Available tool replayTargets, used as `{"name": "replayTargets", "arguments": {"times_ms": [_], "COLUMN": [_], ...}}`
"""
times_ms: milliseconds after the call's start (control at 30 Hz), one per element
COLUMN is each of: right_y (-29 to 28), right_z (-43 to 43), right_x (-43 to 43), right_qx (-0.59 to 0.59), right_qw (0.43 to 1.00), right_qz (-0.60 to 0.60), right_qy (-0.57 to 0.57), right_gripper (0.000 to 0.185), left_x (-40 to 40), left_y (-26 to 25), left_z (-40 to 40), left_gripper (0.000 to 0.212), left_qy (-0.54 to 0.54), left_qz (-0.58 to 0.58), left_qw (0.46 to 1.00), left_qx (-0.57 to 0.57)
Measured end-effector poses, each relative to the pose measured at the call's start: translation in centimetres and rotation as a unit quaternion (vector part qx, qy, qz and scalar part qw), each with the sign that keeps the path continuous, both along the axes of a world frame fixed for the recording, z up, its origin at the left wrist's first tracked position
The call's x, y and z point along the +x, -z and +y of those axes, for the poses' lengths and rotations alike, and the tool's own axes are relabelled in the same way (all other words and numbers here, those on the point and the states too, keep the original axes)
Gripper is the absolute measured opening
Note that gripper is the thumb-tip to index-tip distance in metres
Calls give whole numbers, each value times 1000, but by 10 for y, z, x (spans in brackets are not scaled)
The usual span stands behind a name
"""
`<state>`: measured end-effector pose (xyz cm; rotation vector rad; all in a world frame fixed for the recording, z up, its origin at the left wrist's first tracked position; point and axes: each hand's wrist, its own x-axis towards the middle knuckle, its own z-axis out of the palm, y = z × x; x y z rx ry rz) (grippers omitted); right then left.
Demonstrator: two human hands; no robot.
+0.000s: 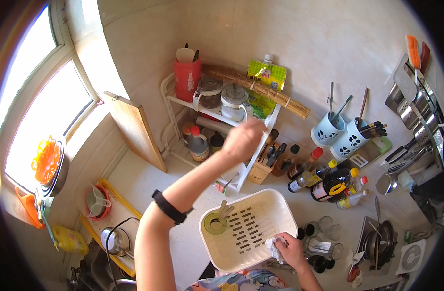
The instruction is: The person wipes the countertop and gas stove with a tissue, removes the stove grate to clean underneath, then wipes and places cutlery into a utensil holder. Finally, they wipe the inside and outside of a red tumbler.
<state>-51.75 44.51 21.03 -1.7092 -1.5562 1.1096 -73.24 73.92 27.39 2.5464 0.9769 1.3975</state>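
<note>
My left hand (245,139) reaches up to the front of a white two-tier shelf rack (260,152), just below a glass jar (235,103) with a clear lid and white handle. Its fingers are turned away from me, so whether they grip anything is hidden. In my right hand (291,251) is a crumpled white cloth (274,250), over the near right rim of a cream plastic dish basket (280,207) with a slotted bottom. A green translucent cup (215,223) holding several light-handled utensils stands at the basket's left end.
Right of the rack stand a wooden knife block (259,171) and several sauce bottles (327,185). Several glass jars (325,223) line the basket's right side. A cutting board (134,127) leans at the left wall. Dried stalks (276,96) overhang the rack's top.
</note>
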Motion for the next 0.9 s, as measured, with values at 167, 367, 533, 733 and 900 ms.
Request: {"name": "replayTargets", "arguments": {"times_ms": [167, 367, 533, 733, 900], "right_y": [3, 4, 5, 12, 7], "right_z": [2, 11, 17, 13, 5], "right_x": [-2, 5, 10, 11, 8], "right_qx": [2, -4, 2, 2, -20], "right_qw": [1000, 999, 999, 999, 999], "right_qz": [11, -10, -16, 0, 23], "right_qy": [21, 42, 52, 46, 39], "right_gripper": [18, 20, 21, 18, 15], "left_x": [-90, -161, -169, -163, -122], "left_y": [-43, -52, -59, -79, -71], "left_z": [93, 191, 201, 99, -37], "left_gripper": [49, 103, 107, 114, 108], "left_qy": [-269, -382, -300, -327, -232], "left_qz": [-280, -189, -194, -234, -204], "left_qw": [921, 904, 930, 915, 942], "left_qx": [15, -3, -90, 28, 132]}}
